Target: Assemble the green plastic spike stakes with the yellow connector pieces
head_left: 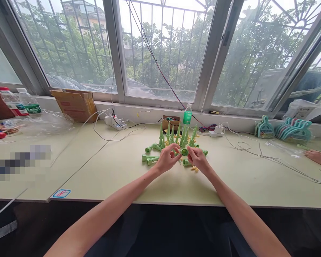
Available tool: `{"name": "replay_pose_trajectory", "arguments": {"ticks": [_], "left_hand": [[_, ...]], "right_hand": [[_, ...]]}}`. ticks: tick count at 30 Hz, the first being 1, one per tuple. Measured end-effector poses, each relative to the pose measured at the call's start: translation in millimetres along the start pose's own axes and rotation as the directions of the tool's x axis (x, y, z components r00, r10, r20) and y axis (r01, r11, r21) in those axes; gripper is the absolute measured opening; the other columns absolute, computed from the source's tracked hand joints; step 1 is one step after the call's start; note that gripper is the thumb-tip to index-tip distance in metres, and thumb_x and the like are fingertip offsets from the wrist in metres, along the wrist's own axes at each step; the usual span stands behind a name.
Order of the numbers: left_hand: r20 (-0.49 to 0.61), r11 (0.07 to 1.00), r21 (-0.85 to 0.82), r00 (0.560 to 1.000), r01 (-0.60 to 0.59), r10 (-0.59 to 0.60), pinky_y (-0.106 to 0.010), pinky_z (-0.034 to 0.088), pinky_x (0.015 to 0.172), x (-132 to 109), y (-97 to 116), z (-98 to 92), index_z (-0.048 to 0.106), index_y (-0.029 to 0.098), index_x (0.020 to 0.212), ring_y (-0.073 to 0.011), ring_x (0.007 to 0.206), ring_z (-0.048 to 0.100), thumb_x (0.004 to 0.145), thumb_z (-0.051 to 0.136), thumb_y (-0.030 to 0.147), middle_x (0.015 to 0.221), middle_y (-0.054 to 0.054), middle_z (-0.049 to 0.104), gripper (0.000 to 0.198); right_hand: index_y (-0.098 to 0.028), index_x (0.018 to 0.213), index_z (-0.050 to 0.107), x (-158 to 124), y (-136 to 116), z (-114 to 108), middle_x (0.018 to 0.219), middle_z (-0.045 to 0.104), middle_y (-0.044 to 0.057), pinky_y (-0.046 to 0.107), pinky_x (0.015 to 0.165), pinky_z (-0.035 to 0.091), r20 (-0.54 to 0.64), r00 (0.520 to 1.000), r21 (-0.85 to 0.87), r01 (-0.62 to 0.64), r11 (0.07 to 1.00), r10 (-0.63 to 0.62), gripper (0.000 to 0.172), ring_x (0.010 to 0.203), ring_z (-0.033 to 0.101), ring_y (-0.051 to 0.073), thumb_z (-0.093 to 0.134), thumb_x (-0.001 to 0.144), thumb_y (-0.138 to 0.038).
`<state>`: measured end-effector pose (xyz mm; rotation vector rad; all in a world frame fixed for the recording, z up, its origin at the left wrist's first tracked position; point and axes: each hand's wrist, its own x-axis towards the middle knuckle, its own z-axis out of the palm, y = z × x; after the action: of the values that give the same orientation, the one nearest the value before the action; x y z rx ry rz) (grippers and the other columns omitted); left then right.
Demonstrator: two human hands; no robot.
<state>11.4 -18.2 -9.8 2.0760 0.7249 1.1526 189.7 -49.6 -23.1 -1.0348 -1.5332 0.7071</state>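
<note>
Between my two hands is a green plastic cone-shaped piece (184, 152), its round hollow end turned toward me. My left hand (167, 157) pinches it from the left with thumb and forefinger. From the right, the thumb and fingers of my right hand (199, 160) close on the same piece. Just behind my hands, several similar green cones (161, 135) stand upright on the table, points up. More green pieces lie on their sides, among them one green tube (148, 157) left of my left hand. Small yellow pieces (194, 169) are scattered below my right hand and among the cones.
A small brown box (171, 125) and a green-labelled bottle (187, 115) stand behind the cones. Power strips (115, 123) and loose cables (246, 148) lie along the table (104, 178). Teal hangers (294, 130) are at right, near another person's hand (318, 157). A cardboard box (75, 105) stands at left.
</note>
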Motion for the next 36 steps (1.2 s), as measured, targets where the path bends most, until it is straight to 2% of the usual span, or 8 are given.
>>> {"name": "replay_pose_trajectory", "arguments": {"ticks": [4, 7, 11, 17, 23, 27, 32, 36], "left_hand": [[0.036, 0.967, -0.198, 0.987, 0.162, -0.158, -0.018, 0.033, 0.037, 2, 4, -0.7, 0.055, 0.016, 0.081, -0.0048, 0.040, 0.044, 0.086, 0.052, 0.054, 0.073, 0.000, 0.059, 0.039], [0.222, 0.904, -0.299, 0.943, 0.307, -0.247, -0.020, 0.032, 0.036, 4, 5, -0.5, 0.055, 0.013, 0.070, -0.0067, 0.036, 0.045, 0.087, 0.042, 0.065, 0.056, -0.001, 0.055, 0.056], [0.369, 0.849, -0.345, 0.890, 0.400, -0.269, -0.020, 0.034, 0.037, 4, 5, -1.1, 0.056, 0.014, 0.078, -0.0081, 0.038, 0.050, 0.082, 0.048, 0.069, 0.059, -0.002, 0.060, 0.056], [0.332, 0.926, -0.243, 0.921, 0.290, -0.202, -0.019, 0.033, 0.039, 0, 4, -4.9, 0.050, 0.016, 0.070, -0.0075, 0.037, 0.045, 0.083, 0.050, 0.065, 0.045, 0.004, 0.048, 0.051], [0.197, 0.997, -0.062, 0.980, 0.034, -0.021, -0.019, 0.035, 0.044, -2, -4, -1.6, 0.060, 0.014, 0.078, -0.0050, 0.048, 0.046, 0.081, 0.061, 0.054, 0.074, 0.000, 0.055, 0.039], [0.148, 0.981, 0.129, 0.981, -0.148, 0.128, -0.021, 0.041, 0.054, -1, -12, 0.8, 0.066, 0.016, 0.081, -0.0063, 0.056, 0.044, 0.082, 0.064, 0.046, 0.079, -0.001, 0.054, 0.030], [0.131, 0.963, 0.139, 0.968, -0.230, 0.213, -0.021, 0.042, 0.054, -1, -17, 2.3, 0.067, 0.017, 0.087, -0.0051, 0.055, 0.044, 0.085, 0.063, 0.041, 0.089, -0.003, 0.056, 0.024], [0.076, 0.962, 0.163, 0.975, -0.219, 0.209, -0.021, 0.042, 0.053, -1, -18, 4.2, 0.067, 0.017, 0.088, -0.0037, 0.052, 0.042, 0.086, 0.063, 0.037, 0.091, -0.003, 0.056, 0.021]], "right_hand": [[-0.020, 0.054, 0.037, 1, 4, -1, 0.043, 0.035, -0.005, 0.023, 0.037, 0.023, -0.055, 0.997, -0.022, 0.044, 0.999, -0.045, 0.056, 0.037, 0.028, 0.007, 0.045, 0.089, -0.063], [-0.020, 0.056, 0.038, 1, 6, -1, 0.045, 0.037, -0.004, 0.023, 0.038, 0.026, -0.034, 0.996, -0.068, 0.075, 0.995, -0.078, 0.054, 0.039, 0.031, 0.007, 0.046, 0.088, -0.062], [-0.020, 0.059, 0.040, 0, 6, -1, 0.049, 0.038, -0.004, 0.023, 0.039, 0.029, 0.033, 0.996, -0.079, 0.090, 0.993, -0.088, 0.050, 0.041, 0.035, 0.008, 0.047, 0.090, -0.058], [-0.020, 0.062, 0.040, 0, 8, -2, 0.049, 0.036, -0.005, 0.022, 0.039, 0.028, 0.071, 0.996, -0.069, 0.062, 0.996, -0.057, 0.047, 0.040, 0.034, 0.008, 0.045, 0.091, -0.057], [-0.019, 0.056, 0.039, -2, 1, -2, 0.047, 0.038, -0.004, 0.023, 0.040, 0.026, 0.093, 0.996, -0.176, 0.022, 0.984, -0.005, 0.052, 0.041, 0.034, 0.008, 0.041, 0.093, -0.055], [-0.019, 0.049, 0.036, -3, 0, -1, 0.041, 0.037, -0.003, 0.023, 0.041, 0.026, 0.095, 0.995, -0.246, -0.005, 0.969, 0.029, 0.058, 0.038, 0.032, 0.008, 0.039, 0.094, -0.054], [-0.019, 0.050, 0.036, -2, 3, 0, 0.041, 0.039, -0.003, 0.024, 0.042, 0.026, 0.069, 0.997, -0.276, 0.002, 0.961, 0.018, 0.057, 0.039, 0.033, 0.008, 0.038, 0.095, -0.054], [-0.019, 0.053, 0.039, -1, 3, 0, 0.043, 0.040, -0.003, 0.023, 0.044, 0.028, 0.047, 0.999, -0.281, 0.032, 0.959, -0.020, 0.055, 0.041, 0.035, 0.009, 0.039, 0.094, -0.055]]}}
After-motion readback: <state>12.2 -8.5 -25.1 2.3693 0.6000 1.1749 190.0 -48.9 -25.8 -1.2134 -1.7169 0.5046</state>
